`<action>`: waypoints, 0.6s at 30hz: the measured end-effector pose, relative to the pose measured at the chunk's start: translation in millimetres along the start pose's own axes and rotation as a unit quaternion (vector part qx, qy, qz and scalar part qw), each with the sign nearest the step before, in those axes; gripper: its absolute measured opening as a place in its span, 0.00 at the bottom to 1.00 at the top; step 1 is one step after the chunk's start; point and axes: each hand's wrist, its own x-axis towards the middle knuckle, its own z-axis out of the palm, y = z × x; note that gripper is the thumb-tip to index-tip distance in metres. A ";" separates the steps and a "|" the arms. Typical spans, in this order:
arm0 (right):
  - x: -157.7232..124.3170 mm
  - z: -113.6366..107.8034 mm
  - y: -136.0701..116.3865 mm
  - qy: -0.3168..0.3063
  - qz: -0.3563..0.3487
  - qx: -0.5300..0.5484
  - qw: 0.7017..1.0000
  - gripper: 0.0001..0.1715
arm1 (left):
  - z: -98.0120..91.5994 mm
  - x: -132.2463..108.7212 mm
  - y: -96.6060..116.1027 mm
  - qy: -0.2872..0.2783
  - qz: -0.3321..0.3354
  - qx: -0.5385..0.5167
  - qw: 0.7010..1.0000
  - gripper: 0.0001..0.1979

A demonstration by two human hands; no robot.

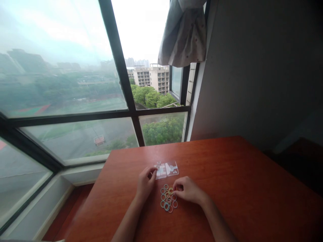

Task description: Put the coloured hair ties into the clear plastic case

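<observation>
Several thin pastel rings (pixel 166 199), which look like small hair ties, lie in a loose cluster on the table. My right hand (pixel 186 189) is at the cluster's upper right, thumb and forefinger pinched at the edge of a yellow ring (pixel 171 191). The ring seems to rest on the table still. Beyond the cluster lies an opened flat box of clear plastic (pixel 172 168) with white shapes on it. My left hand (pixel 147 180) grips the left edge of this box between thumb and fingers. Small shiny bits (pixel 158 164) show at its upper left, too small to name.
The reddish-brown wooden table (pixel 217 164) reaches up to dark-framed windows (pixel 132 111). One pane stands ajar under a tied-up curtain (pixel 185 37). A grey wall (pixel 252 84) rises at the right. The table's left edge drops to the floor by a low sill.
</observation>
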 end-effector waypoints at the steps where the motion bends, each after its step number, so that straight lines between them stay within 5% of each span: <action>1: -0.8 -0.9 -0.8 -0.009 0.000 -0.001 1.000 0.05 | 0.0 -0.1 -0.1 0.000 0.002 -0.001 1.000 0.13; 18: -3.9 -4.9 1.8 -0.048 -0.017 -0.008 0.999 0.04 | 1.4 0.1 -3.2 -0.014 0.015 -0.009 1.000 0.11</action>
